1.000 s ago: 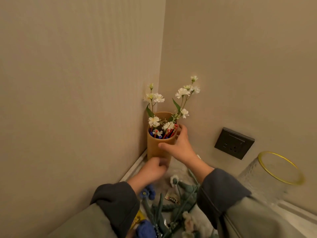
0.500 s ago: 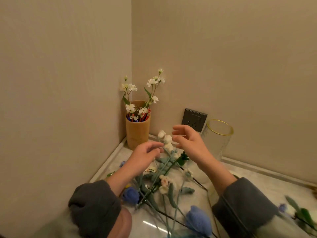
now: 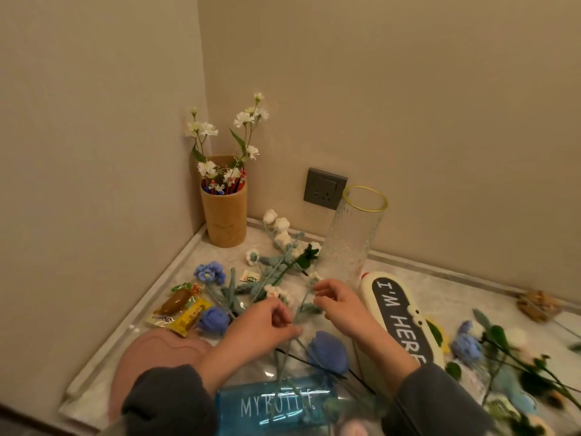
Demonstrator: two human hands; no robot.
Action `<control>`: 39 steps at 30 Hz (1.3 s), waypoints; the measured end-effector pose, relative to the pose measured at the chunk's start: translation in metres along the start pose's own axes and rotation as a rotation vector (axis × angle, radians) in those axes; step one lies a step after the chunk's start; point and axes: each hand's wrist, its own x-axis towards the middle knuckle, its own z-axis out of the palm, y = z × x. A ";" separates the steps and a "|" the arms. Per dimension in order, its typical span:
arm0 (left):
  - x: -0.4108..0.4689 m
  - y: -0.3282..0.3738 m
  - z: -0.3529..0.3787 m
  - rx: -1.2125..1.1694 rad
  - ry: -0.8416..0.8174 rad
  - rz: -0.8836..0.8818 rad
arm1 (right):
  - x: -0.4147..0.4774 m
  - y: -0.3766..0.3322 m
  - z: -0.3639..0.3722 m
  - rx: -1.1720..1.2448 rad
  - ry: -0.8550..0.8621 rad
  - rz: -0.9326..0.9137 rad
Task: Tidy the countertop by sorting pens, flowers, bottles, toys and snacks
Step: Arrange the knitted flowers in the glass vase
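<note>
My left hand (image 3: 262,324) pinches the thin green stem of a crochet flower (image 3: 314,276) with small white blooms. Just right of that stem, my right hand (image 3: 344,306) hovers with finger and thumb apart. More crochet flowers (image 3: 283,262) lie in a heap behind my hands, and blue ones (image 3: 213,320) lie beside them. In the corner, a wooden cup (image 3: 224,215) holds pens and white flower sprigs. A glass vase (image 3: 352,240) with a yellow rim stands upright by the back wall. Wrapped snacks (image 3: 180,309) lie at the left edge.
A blue bottle (image 3: 276,404) marked MY BOTTLE lies in front of me, with a pink object (image 3: 157,350) to its left. A white and black case (image 3: 399,316) reading I'M HERE lies on the right. Further right are more flowers (image 3: 503,357). A wall socket (image 3: 325,188) is behind the vase.
Both hands left the wooden cup and came down over the flower heap. My left hand closed on a stem. The view tilted down and right, showing the bottle and case.
</note>
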 end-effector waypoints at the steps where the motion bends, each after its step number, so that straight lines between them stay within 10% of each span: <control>1: -0.005 0.001 0.004 0.097 -0.006 -0.012 | 0.000 0.006 0.005 -0.042 -0.040 0.011; 6: -0.016 0.002 0.023 0.403 0.026 0.009 | -0.002 0.018 0.025 -0.165 -0.178 -0.017; 18: -0.009 0.017 0.006 -0.204 0.190 0.084 | -0.012 -0.016 0.002 0.325 -0.090 -0.136; 29: -0.029 0.001 -0.004 -0.596 0.423 -0.141 | -0.024 -0.003 0.045 -0.576 -0.238 -0.287; 39: -0.052 -0.009 -0.010 -0.785 0.562 -0.225 | -0.023 -0.001 0.046 -0.578 -0.227 -0.361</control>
